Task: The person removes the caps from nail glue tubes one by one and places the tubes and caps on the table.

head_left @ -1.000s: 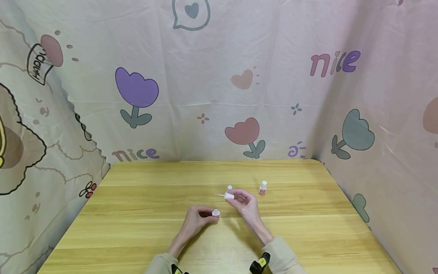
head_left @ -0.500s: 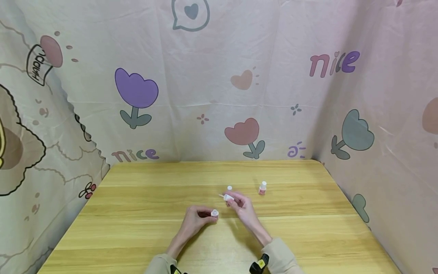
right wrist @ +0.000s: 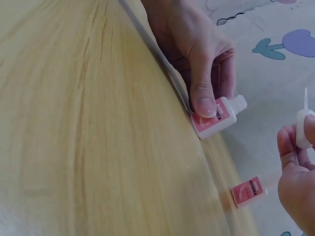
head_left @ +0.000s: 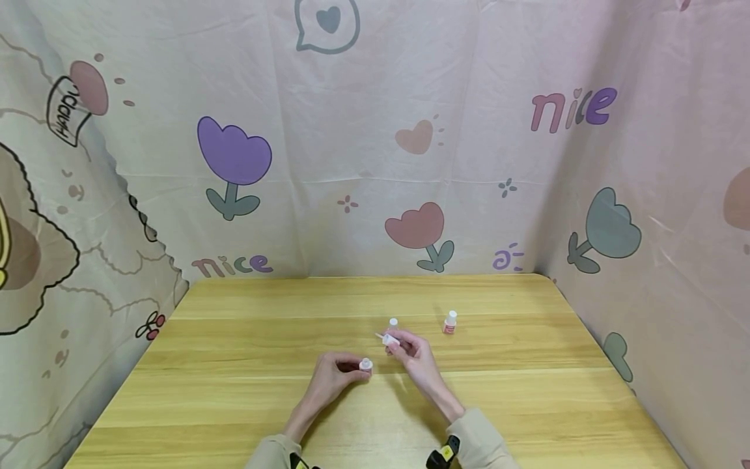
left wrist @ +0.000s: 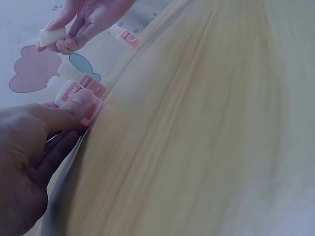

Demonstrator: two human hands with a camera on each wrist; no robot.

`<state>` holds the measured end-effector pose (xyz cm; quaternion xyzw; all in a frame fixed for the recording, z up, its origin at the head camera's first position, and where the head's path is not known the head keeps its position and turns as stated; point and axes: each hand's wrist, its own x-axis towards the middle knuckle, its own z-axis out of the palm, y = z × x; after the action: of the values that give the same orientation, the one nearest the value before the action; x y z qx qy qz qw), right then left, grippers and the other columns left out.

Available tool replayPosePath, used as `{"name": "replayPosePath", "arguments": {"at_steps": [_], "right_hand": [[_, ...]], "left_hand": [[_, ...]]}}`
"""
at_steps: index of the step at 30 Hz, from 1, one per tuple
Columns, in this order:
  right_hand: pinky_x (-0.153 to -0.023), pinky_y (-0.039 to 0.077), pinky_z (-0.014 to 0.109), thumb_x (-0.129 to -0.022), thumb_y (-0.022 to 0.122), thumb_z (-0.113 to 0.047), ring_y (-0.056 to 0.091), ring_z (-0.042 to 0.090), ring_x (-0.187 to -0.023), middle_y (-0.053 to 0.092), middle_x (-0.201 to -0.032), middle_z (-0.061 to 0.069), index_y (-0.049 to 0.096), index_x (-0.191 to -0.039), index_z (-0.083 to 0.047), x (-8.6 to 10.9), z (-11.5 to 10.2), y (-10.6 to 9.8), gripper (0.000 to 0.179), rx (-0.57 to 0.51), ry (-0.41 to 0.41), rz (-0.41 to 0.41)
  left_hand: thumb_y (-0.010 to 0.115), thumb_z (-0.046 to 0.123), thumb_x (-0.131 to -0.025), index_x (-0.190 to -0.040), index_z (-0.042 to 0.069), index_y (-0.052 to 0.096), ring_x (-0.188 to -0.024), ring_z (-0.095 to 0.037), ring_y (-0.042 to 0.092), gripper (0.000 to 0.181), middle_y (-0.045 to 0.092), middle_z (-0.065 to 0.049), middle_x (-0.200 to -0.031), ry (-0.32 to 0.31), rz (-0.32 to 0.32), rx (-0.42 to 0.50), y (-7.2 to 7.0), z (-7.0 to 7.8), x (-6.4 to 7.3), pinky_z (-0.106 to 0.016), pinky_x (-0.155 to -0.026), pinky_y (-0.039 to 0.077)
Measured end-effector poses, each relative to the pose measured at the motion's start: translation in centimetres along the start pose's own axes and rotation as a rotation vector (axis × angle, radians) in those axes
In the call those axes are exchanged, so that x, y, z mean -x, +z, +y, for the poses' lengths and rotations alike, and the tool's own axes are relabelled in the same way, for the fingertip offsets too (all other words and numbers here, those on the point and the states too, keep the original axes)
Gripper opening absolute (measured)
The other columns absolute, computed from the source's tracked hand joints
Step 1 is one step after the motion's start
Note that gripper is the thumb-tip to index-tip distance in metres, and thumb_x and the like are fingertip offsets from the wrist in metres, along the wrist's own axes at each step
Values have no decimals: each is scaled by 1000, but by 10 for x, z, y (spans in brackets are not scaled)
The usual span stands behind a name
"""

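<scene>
My left hand (head_left: 335, 378) holds a small white bottle (right wrist: 216, 119) with a pink label upright on the wooden table, thumb across the label. Its threaded neck is uncapped. To the right and a little farther back, my right hand (head_left: 417, 361) pinches the white brush cap (head_left: 390, 339) between thumb and fingers above the table. A thin brush (right wrist: 305, 98) sticks out of the cap, pointing left in the head view. Just behind the right hand stands a second capped bottle (head_left: 393, 322), partly hidden by the fingers in the head view.
A third capped bottle (head_left: 450, 322) with a pink label stands farther right on the wooden table (head_left: 263, 326). Behind the table's far edge hangs a printed cloth (head_left: 328, 221) with tulips and hearts; more cloth closes off both sides.
The brush cap in my right hand has tipped slightly and come a little nearer to me. My left hand, with the bottle, has shifted very slightly left.
</scene>
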<state>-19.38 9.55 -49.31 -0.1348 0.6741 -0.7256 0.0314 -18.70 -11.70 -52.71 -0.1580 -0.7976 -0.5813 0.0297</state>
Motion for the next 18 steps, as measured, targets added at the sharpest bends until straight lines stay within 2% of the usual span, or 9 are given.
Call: {"name": "replayPosePath", "arguments": {"at_steps": [3,5,12,18], "right_hand": [[-84,55,16,-96,60,-1,64,1,-87,68,-113,23,56,-128,16,0,0,0,36,2,1,7],[-85,56,18,-97,61,-2,65,2,-88,70,-110,19,57,-127,15,0,0,0,35,6,-4,2],[-88,56,20,-95,63,-2,68,6,-91,61,-120,41,56,-127,14,0,0,0,37,-8,-13,-33],[-91,58,25,-92,65,2,72,8,-94,58,-122,43,55,-128,14,-1,1,1,39,-38,-14,-73]], "left_hand": [[88,10,-74,-94,4,80,-79,-4,71,22,79,-14,-91,-6,4,-3,0,0,0,-19,-73,57],[88,10,-74,-94,6,80,-79,-3,71,22,79,-13,-91,-11,6,-2,-1,0,0,-19,-73,57],[88,10,-74,-96,8,80,-80,-2,71,23,79,-11,-93,-21,-2,-5,-5,1,1,-19,-74,57],[88,10,-74,-97,7,80,-82,-6,72,24,79,-11,-94,-37,-6,-3,-10,-2,0,-19,-75,57]]}}
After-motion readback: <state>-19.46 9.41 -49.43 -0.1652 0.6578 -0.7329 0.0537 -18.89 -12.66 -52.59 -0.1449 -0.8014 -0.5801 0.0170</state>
